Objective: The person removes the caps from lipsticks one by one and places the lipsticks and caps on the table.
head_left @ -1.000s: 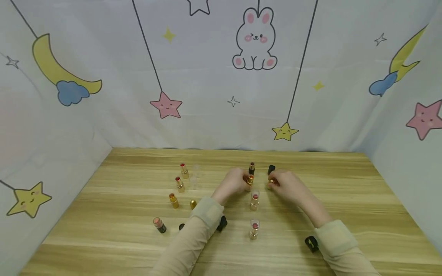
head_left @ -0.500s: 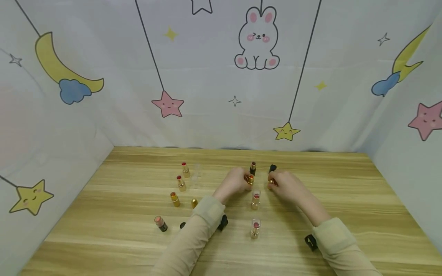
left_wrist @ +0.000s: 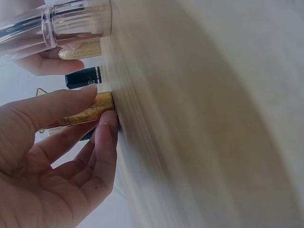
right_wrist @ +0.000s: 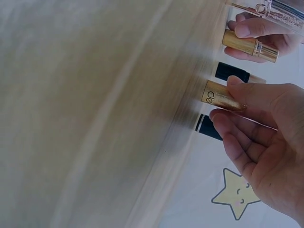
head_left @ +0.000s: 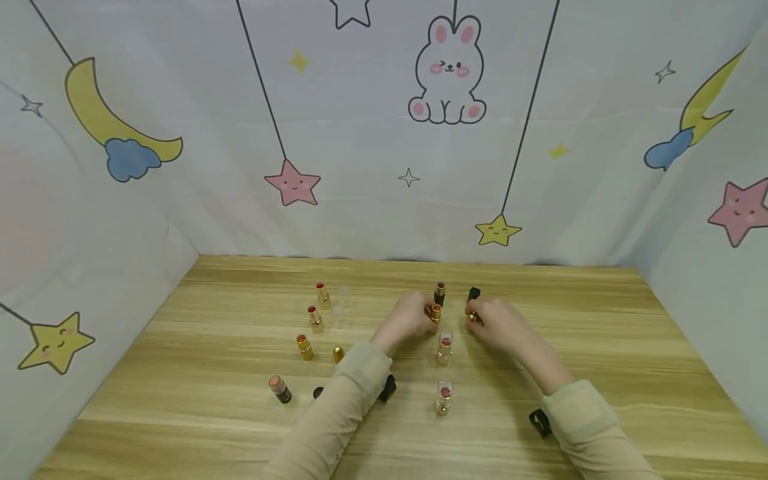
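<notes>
My left hand (head_left: 409,317) pinches a gold lipstick (head_left: 436,315) between thumb and fingers; its orange-red tip is bare. In the left wrist view the base of this lipstick stands at the wooden tabletop. To the right, my right hand (head_left: 497,321) pinches a gold lipstick cap (right_wrist: 219,96) with dark lettering, its flat end at the tabletop. Just behind the gold lipstick stands a black lipstick (head_left: 440,294) with a dark red tip. A black cap (head_left: 474,293) stands behind my right hand. Two lipsticks under clear caps, one nearer (head_left: 444,400) and one farther (head_left: 445,351), stand in front.
On the left stand uncapped lipsticks: two red-tipped (head_left: 323,297) (head_left: 315,321), one gold (head_left: 305,347), one peach (head_left: 279,389). Clear caps (head_left: 340,300), a gold cap (head_left: 339,354) and a black round piece (head_left: 318,393) are beside them. Black pieces lie near the left sleeve (head_left: 388,388) and right sleeve (head_left: 540,422).
The head view has shifted slightly. Both hands stay in nearly the same places, still pinching the gold lipstick and the gold cap.
</notes>
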The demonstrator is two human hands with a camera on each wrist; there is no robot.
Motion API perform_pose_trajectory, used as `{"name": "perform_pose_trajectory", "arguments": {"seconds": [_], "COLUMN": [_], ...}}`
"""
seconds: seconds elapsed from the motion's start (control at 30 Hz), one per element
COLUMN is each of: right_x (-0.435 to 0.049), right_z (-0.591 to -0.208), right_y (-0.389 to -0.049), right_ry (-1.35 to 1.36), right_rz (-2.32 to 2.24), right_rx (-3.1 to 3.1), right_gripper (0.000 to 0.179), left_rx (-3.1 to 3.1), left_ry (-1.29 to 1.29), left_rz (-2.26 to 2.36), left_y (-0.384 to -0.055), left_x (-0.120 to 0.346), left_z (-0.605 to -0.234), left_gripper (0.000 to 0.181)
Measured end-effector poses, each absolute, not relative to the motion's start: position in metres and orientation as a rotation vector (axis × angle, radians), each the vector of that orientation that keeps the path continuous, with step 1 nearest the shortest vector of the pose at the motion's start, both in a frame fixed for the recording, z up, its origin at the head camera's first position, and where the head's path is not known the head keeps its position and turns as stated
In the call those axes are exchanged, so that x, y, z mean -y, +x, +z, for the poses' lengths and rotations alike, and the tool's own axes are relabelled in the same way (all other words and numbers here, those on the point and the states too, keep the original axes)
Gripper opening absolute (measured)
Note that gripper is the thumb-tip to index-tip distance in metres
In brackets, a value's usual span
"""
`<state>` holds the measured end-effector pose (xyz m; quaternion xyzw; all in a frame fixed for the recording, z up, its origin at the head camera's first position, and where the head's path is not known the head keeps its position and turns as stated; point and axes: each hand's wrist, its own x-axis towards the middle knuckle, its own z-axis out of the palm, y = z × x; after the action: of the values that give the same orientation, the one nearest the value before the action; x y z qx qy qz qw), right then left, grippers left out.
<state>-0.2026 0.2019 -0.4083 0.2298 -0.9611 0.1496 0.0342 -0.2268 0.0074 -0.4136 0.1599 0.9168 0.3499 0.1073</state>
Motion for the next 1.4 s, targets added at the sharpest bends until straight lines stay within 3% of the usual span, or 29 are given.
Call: {"name": "perform_pose_trajectory", "arguments": {"seconds": [0.43,0.67,1.1,1.4], "right_x": [-0.205,-0.205,-0.195,-0.185], "right_z": [-0.407,-0.403,-0.376,-0.365], "right_y": [-0.196,-0.190,-0.169,-0.153], "right_ry": [0.685,0.630,0.617,0.667], "right_rz": [0.490,0.436,0.572,0.683], "right_rx": [2.924,2.865,2.687,2.741], "right_gripper": [0.031,0.039,0.026,0.031], "left_rx": [-2.658,-2.691,-2.832,-2.723], "left_ry": [0.353,0.240,0.323,0.503], "left_rz": [1.116,1.058,0.975,1.004], "left_y": [-0.220,-0.216,-0.194,-0.180], "left_x": [-0.003,-0.001,0.005,0.005], "left_z": [-0.412,-0.405,-0.381,-0.376], "left_gripper": [0.017,0.032,0.026,0.028]}}
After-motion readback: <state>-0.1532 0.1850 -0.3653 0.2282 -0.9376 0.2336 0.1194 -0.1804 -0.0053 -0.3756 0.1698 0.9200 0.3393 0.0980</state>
